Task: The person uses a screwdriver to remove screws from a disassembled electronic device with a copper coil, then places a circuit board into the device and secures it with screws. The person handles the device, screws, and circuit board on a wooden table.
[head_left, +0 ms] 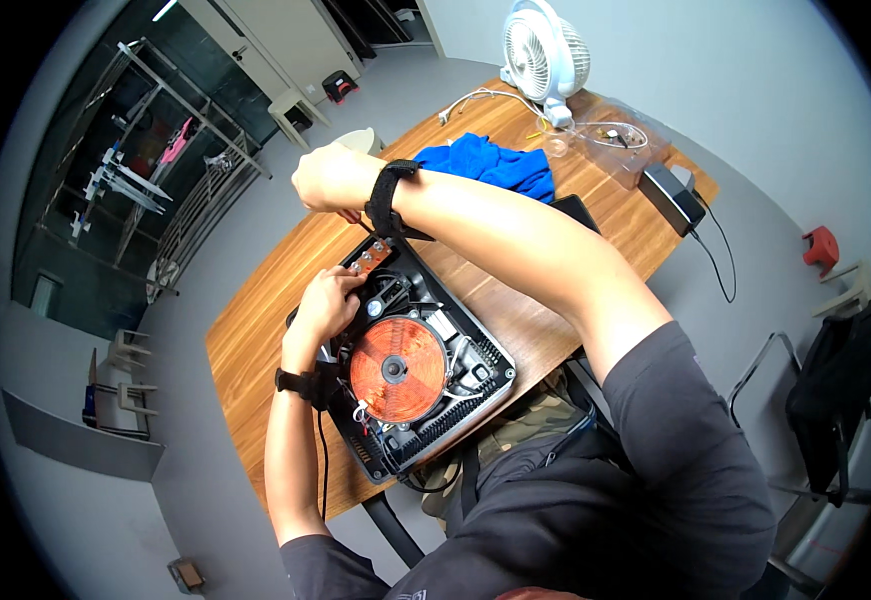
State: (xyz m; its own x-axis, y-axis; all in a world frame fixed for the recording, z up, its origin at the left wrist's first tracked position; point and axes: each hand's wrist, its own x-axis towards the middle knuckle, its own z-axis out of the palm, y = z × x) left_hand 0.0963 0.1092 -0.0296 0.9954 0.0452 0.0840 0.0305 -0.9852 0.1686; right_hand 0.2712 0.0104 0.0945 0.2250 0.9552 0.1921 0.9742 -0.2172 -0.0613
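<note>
An opened induction cooker lies on the wooden table close in front of me, its round copper coil exposed. At its far end sits a narrow orange-brown circuit board with several round silvery parts. My left hand has its bent fingers pressed on the board's near-left edge. Above the board's far end, my right hand is closed round what looks like a screwdriver; a bit of reddish handle and a dark shaft show beneath the fist. Its tip is too small to make out. Black straps circle both wrists.
A blue cloth lies behind my right forearm. Farther back on the table stand a white fan, a clear plastic bag and a black box with a cable hanging over the edge. A dark cord runs beside my left forearm.
</note>
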